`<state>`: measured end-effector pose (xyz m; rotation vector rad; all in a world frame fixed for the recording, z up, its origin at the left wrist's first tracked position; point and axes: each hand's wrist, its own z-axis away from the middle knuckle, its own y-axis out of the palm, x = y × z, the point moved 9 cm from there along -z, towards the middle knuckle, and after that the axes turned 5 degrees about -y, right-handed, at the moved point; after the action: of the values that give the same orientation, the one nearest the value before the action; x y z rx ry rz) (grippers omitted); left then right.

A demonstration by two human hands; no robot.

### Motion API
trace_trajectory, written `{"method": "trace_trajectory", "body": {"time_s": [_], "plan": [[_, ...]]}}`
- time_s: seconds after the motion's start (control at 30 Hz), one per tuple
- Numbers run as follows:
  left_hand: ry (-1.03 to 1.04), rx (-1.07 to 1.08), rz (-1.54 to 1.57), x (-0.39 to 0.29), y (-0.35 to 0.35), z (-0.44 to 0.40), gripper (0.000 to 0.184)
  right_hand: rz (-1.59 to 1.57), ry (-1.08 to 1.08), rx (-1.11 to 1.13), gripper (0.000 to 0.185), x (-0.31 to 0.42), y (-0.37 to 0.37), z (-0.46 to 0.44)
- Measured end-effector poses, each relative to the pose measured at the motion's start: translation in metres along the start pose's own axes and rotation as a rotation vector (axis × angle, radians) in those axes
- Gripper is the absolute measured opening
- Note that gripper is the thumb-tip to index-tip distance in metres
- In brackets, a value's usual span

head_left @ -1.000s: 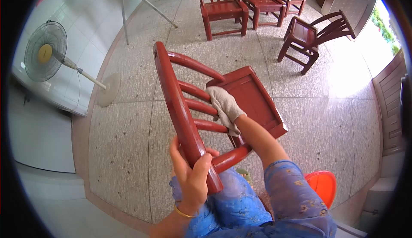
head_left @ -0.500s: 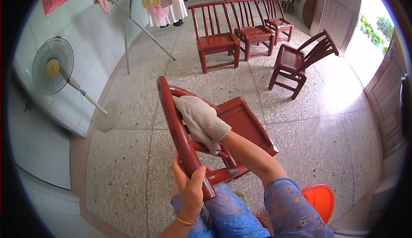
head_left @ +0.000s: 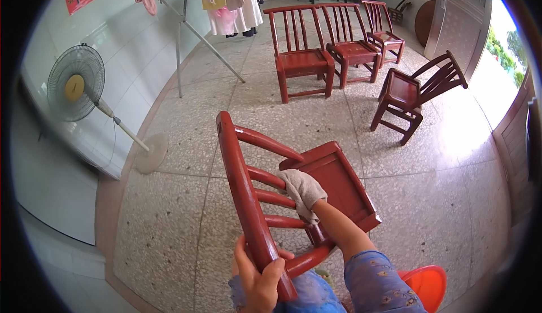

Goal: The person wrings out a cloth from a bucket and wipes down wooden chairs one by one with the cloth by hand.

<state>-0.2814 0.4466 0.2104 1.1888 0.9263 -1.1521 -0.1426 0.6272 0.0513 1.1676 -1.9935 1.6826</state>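
Currently, left of the orange basin [head_left: 427,286], the red chair [head_left: 341,186] is held by the left hand [head_left: 258,276], clamped round the long top rail [head_left: 244,194], while the slats [head_left: 275,198], set crosswise, are met by the nearer right hand [head_left: 309,193], its finger state hidden under cloth [head_left: 302,183].

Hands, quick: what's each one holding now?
Left hand: closed on the top rail of the red chair.
Right hand: covered by the grey cloth at the slats; fingers hidden, so grip cannot be told.

Left fingers [head_left: 241,259] in a curl (thumb [head_left: 273,273] opposite), right forearm [head_left: 341,228] outstretched.
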Motion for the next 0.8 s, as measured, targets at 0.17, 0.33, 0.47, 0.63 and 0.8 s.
{"method": "trace_trajectory", "body": {"time_s": [0.17, 0.33, 0.47, 0.63, 0.8], "plan": [[0.081, 0.025, 0.101, -0.006, 0.001, 0.003, 0.055, 0.262, 0.089, 0.079, 0.035, 0.013, -0.019, 0.028], [0.073, 0.044, 0.124, -0.002, -0.001, 0.004, 0.055, 0.311, 0.295, 0.068, 0.02, 0.02, -0.038, 0.075], [0.074, 0.065, 0.152, 0.005, -0.003, -0.003, 0.042, 0.036, -0.208, -0.203, 0.017, 0.079, -0.092, 0.141], [-0.207, 0.209, 0.332, 0.03, 0.003, -0.012, 0.027, -0.564, 0.012, -0.505, 0.019, 0.132, -0.157, 0.215], [-0.263, 0.258, 0.348, 0.027, 0.001, -0.038, 0.011, -0.548, 0.083, -0.594, 0.017, 0.154, -0.192, 0.296]]}}
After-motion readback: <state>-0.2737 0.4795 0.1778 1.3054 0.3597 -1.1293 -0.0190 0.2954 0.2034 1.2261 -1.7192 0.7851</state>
